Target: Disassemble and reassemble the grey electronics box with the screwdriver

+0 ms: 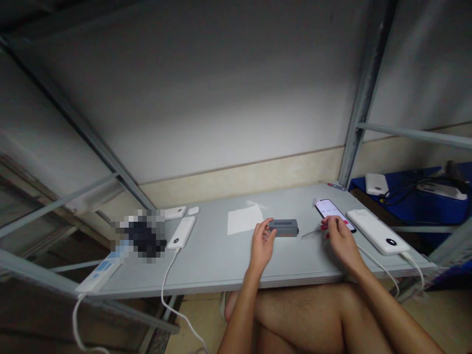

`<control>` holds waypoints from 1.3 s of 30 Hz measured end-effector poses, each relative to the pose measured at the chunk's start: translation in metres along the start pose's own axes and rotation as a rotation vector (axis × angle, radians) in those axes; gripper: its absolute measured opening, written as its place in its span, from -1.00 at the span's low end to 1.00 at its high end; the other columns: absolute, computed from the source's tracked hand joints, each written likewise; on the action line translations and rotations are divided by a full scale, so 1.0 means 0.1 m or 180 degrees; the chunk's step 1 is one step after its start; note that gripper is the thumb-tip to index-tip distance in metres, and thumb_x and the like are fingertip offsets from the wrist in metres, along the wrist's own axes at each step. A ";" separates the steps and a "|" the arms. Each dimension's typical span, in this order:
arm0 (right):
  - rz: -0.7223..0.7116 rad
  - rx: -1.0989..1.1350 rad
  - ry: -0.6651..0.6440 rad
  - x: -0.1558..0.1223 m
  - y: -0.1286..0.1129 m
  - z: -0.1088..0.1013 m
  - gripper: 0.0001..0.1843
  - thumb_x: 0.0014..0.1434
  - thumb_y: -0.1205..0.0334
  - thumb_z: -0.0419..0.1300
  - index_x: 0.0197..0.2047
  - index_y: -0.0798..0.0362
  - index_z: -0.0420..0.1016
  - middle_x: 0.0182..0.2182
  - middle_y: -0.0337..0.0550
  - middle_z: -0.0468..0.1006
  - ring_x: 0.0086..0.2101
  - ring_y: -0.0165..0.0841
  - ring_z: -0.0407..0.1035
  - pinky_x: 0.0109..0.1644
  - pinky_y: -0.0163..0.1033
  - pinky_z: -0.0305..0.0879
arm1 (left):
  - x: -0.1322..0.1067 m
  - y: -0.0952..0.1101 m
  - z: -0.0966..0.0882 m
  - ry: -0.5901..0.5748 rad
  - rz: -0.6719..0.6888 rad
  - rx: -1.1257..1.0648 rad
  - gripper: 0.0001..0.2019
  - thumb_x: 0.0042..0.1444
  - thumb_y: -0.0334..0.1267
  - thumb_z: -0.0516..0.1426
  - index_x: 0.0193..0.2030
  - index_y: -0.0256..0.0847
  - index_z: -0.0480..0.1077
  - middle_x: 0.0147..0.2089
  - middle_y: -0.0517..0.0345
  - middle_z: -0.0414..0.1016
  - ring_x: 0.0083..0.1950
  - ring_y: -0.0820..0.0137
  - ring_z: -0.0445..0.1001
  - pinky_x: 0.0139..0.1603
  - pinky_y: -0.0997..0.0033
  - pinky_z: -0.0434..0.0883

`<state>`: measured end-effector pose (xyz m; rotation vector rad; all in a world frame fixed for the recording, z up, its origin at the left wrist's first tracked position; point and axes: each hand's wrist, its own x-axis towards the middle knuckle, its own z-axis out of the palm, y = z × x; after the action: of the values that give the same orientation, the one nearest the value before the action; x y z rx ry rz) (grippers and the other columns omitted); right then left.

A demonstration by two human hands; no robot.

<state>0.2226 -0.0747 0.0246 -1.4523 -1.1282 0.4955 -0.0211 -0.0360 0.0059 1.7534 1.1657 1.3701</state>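
A small grey rectangular box [284, 227] with a row of ports lies on the grey table [221, 260]. My left hand [262, 243] grips the box's left end with thumb and fingers. My right hand [339, 239] is closed on a thin screwdriver with a red handle [316, 231], its tip pointing left toward the box. A lit smartphone [334, 214] lies just behind my right hand.
A white power bank [378, 231] with a cable lies at the right, another white power bank [182, 232] at the left. A white paper sheet [244, 219] sits behind the box. A power strip [99, 273] rests at the table's left edge. Metal frame posts [363, 93] flank the table.
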 end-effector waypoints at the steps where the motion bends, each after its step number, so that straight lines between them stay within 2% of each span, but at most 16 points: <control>1: -0.0005 0.0016 -0.0096 -0.01 0.00 0.00 -0.40 0.34 -0.37 -0.11 -0.23 -0.03 0.40 -0.39 -0.15 0.49 -0.39 -0.24 0.35 -0.24 -0.14 0.31 | 0.00 0.00 0.00 0.0024 -0.0008 -0.0046 -0.68 0.29 -0.15 0.20 0.15 -0.12 0.50 -0.07 0.04 0.45 -0.25 0.41 0.39 -0.22 0.46 0.41; 5: -0.0161 0.0057 -0.0479 -0.06 -0.02 0.02 -0.38 0.34 -0.40 -0.13 -0.32 -0.04 0.36 -0.41 -0.16 0.48 -0.36 -0.23 0.38 -0.24 -0.16 0.32 | 0.01 -0.01 -0.01 -0.0045 -0.0319 -0.0225 -0.59 0.27 -0.11 0.22 0.23 -0.13 0.45 -0.04 0.04 0.52 -0.38 0.48 0.33 -0.28 0.48 0.38; 9: -0.0160 -0.0080 -0.0846 -0.12 -0.02 0.06 -0.39 0.38 -0.37 -0.21 -0.41 -0.08 0.23 -0.53 -0.22 0.39 -0.45 -0.26 0.33 -0.30 -0.17 0.29 | 0.02 -0.07 0.01 0.0008 -0.0527 -0.0253 -0.50 0.20 -0.05 0.26 0.23 -0.17 0.42 -0.10 0.09 0.52 -0.48 0.55 0.24 -0.37 0.52 0.31; 12: -0.0205 -0.0542 -0.0916 -0.16 -0.05 0.08 -0.44 0.40 -0.30 -0.18 -0.39 -0.08 0.26 -0.52 -0.18 0.44 -0.42 -0.22 0.38 -0.28 -0.17 0.28 | 0.02 -0.09 0.02 0.0083 -0.0564 -0.0209 -0.50 0.20 0.02 0.25 0.18 -0.24 0.42 -0.23 0.14 0.50 -0.47 0.51 0.29 -0.41 0.53 0.28; 15: -0.0107 -0.1066 -0.0960 -0.19 -0.09 0.09 -0.51 0.42 -0.19 -0.14 -0.37 -0.08 0.31 -0.48 -0.15 0.51 -0.36 -0.20 0.44 -0.24 -0.19 0.28 | 0.01 -0.08 0.04 0.0104 -0.0519 0.0123 -0.49 0.29 0.05 0.14 0.21 -0.29 0.38 -0.36 0.19 0.46 -0.43 0.44 0.38 -0.37 0.50 0.31; 18: 0.0012 -0.1365 -0.1020 -0.21 -0.13 0.11 -0.54 0.44 -0.12 -0.14 -0.35 -0.08 0.35 -0.45 -0.12 0.56 -0.33 -0.20 0.48 -0.24 -0.21 0.27 | 0.00 -0.06 0.06 0.0048 -0.0414 0.0633 -0.54 0.37 0.04 0.04 0.19 -0.26 0.41 -0.38 0.18 0.47 -0.38 0.37 0.44 -0.30 0.44 0.35; 22: 0.0000 -0.1389 -0.0941 -0.25 -0.15 0.08 -0.55 0.44 -0.10 -0.13 -0.33 -0.08 0.38 -0.44 -0.12 0.59 -0.32 -0.19 0.50 -0.25 -0.21 0.25 | 0.00 -0.05 0.08 -0.0075 -0.0315 0.0871 -0.68 0.33 -0.03 0.10 0.01 -0.19 0.51 -0.39 0.16 0.47 -0.32 0.30 0.47 -0.19 0.35 0.39; 25: -0.0006 -0.1381 -0.0832 -0.26 -0.17 0.04 -0.57 0.44 -0.13 -0.12 -0.29 -0.09 0.38 -0.45 -0.13 0.58 -0.33 -0.16 0.51 -0.27 -0.20 0.24 | -0.01 -0.03 0.09 -0.0130 -0.0263 0.0957 -0.69 0.35 -0.07 0.09 0.05 -0.18 0.51 -0.31 0.10 0.50 -0.23 0.23 0.51 -0.06 0.24 0.43; 28: 0.0112 -0.1429 -0.0708 -0.26 -0.18 0.02 -0.60 0.44 -0.13 -0.15 -0.18 -0.09 0.35 -0.42 -0.12 0.58 -0.35 -0.15 0.52 -0.29 -0.19 0.24 | -0.05 0.03 0.06 -0.0177 -0.0050 0.1071 -0.60 0.34 -0.06 0.10 0.23 -0.15 0.43 -0.05 -0.04 0.49 0.01 0.16 0.51 0.14 0.13 0.42; 32: 0.0190 -0.1557 -0.0631 -0.24 -0.13 0.01 -0.67 0.42 -0.04 -0.14 -0.01 -0.05 0.29 -0.36 -0.10 0.58 -0.35 -0.15 0.52 -0.30 -0.19 0.23 | -0.10 0.09 0.02 -0.0628 0.0429 0.1360 -0.35 0.16 -0.12 0.30 0.39 -0.02 0.30 0.31 -0.10 0.30 0.33 0.05 0.31 0.38 -0.04 0.27; 35: 0.0159 -0.1740 -0.0746 -0.23 -0.05 -0.02 -0.73 0.38 0.06 -0.07 -0.02 -0.04 0.33 -0.40 -0.12 0.57 -0.36 -0.16 0.51 -0.29 -0.19 0.23 | -0.11 0.09 0.01 -0.0848 0.0541 0.1500 -0.34 0.10 -0.26 0.33 0.36 0.06 0.33 0.37 -0.03 0.29 0.35 0.02 0.25 0.40 -0.13 0.24; 39: 0.0015 -0.1753 -0.0790 -0.23 0.04 -0.07 -0.76 0.34 0.12 -0.02 -0.09 -0.02 0.42 -0.32 -0.07 0.62 -0.31 -0.17 0.53 -0.22 -0.18 0.28 | -0.12 0.05 0.02 -0.0736 0.0561 0.1529 -0.42 0.16 -0.27 0.30 0.33 0.03 0.36 0.31 -0.03 0.35 0.29 0.05 0.28 0.37 -0.10 0.28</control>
<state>0.2194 -0.0974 0.0161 -1.9020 -1.5404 0.3901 -0.0184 -0.0488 0.0042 2.3292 1.3075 0.9934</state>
